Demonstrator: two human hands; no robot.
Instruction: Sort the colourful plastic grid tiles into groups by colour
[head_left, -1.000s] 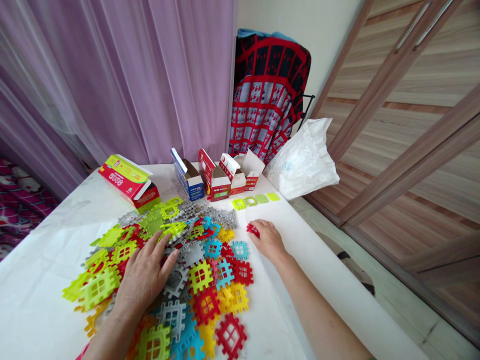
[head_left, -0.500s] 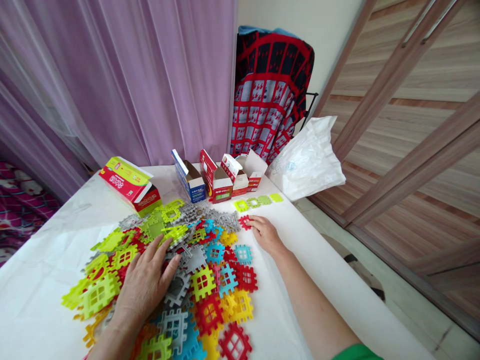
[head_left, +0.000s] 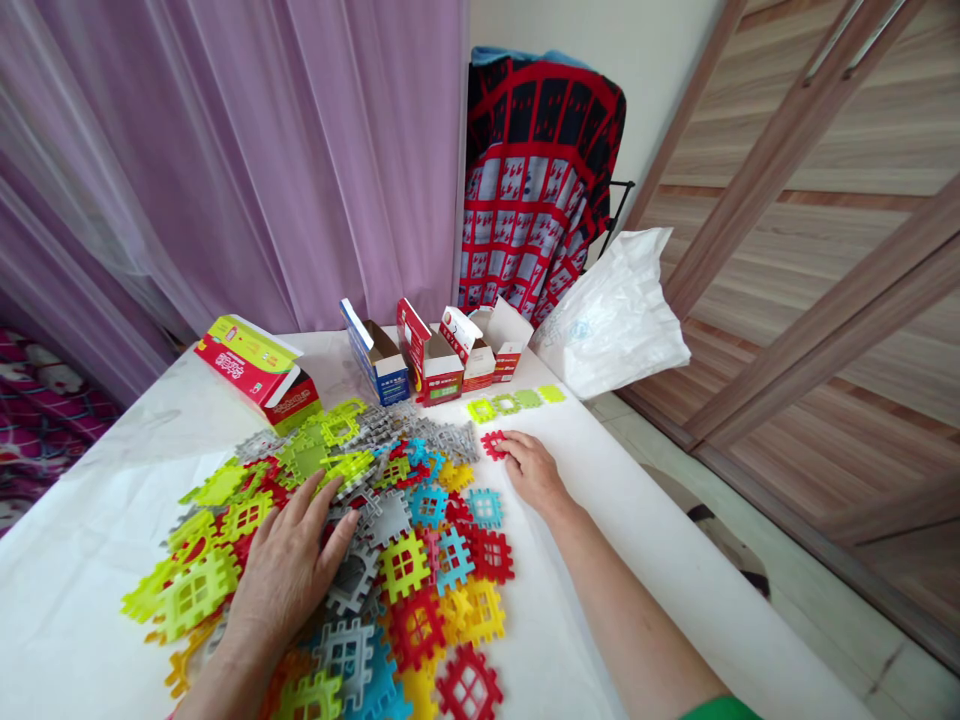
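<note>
My right hand [head_left: 534, 472] has its fingertips on a small red interlocking tile [head_left: 491, 445], flat on the white table just beyond the pile's right side. Above it is a row of several lime-green tiles [head_left: 528, 399]. My left hand [head_left: 289, 560] lies over the heaped window-shaped tiles, fingers spread, its fingertips touching a lime-green tile [head_left: 349, 466]. Around it are grey [head_left: 346, 655], red [head_left: 417, 625], blue [head_left: 454, 558] and yellow [head_left: 484, 610] tiles, many overlapping. My left palm and forearm hide part of the heap.
Open cardboard boxes stand along the back: a blue one [head_left: 391, 383], a red one [head_left: 441, 385] and smaller red-and-white ones [head_left: 480, 372]. A red-and-green box [head_left: 259, 375] lies at the back left. A white plastic bag [head_left: 611, 320] sits at the table's right rear edge.
The red tile and my right fingertips have shifted very slightly to the right, away from the grey tiles. My left hand stays in place on the heap.
</note>
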